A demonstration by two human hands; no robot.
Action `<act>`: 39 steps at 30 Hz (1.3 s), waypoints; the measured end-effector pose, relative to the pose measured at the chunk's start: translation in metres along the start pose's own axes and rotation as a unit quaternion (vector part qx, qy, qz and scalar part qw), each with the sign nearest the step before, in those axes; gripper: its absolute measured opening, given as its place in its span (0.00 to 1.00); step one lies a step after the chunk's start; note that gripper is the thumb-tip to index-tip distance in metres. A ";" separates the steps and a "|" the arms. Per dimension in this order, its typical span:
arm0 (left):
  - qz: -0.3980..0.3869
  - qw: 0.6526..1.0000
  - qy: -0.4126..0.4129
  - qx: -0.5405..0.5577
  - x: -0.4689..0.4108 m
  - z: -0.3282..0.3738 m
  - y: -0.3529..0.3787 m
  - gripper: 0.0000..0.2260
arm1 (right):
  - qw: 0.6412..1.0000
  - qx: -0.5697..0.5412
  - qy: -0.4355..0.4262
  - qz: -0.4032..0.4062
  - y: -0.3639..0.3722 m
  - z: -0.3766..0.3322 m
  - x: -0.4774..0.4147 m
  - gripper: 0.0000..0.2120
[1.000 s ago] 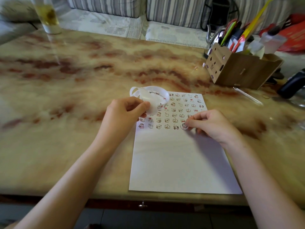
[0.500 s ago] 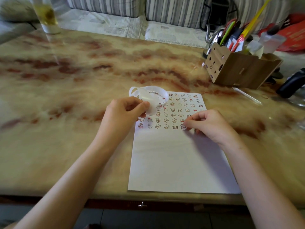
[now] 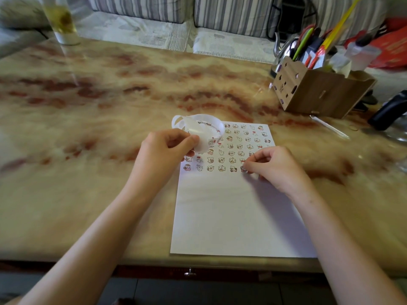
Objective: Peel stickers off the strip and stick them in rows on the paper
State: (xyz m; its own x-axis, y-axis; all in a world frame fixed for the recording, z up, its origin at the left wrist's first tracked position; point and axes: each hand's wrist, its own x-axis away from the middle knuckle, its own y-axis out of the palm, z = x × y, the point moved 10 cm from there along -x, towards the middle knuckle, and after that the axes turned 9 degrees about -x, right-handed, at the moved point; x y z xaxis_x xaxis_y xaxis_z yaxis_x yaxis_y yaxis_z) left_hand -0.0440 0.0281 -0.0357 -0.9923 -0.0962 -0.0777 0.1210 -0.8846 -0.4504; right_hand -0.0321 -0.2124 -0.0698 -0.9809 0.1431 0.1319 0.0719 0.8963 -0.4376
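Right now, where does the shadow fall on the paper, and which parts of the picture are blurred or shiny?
Head view: the right hand and its arm cast a soft shadow on the paper, left of the wrist. Head view: the glass at the far left is blurred, and the glossy table mirrors it. Head view: the stickers look fairly sharp.

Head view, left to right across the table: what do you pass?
Drinking glass → left hand → sticker strip → right hand → wooden organizer box → black object at the right edge.
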 end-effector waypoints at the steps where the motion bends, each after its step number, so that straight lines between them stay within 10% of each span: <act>1: 0.000 1.000 0.000 0.000 0.000 0.000 0.000 0.07 | 1.000 0.003 -0.002 0.002 0.000 0.000 0.000 0.01; 39: 0.000 0.999 0.007 0.035 0.001 0.005 0.002 0.08 | 0.999 0.005 -0.008 -0.051 0.001 0.011 -0.011 0.15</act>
State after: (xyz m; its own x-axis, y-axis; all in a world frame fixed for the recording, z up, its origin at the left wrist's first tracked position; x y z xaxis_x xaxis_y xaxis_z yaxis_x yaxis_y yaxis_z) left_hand -0.0448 0.0236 -0.0320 -0.9917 -0.0903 -0.0914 0.1190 -0.9142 -0.3874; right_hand -0.0230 -0.2176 -0.0813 -0.9857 0.0454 0.1625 -0.0296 0.9017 -0.4314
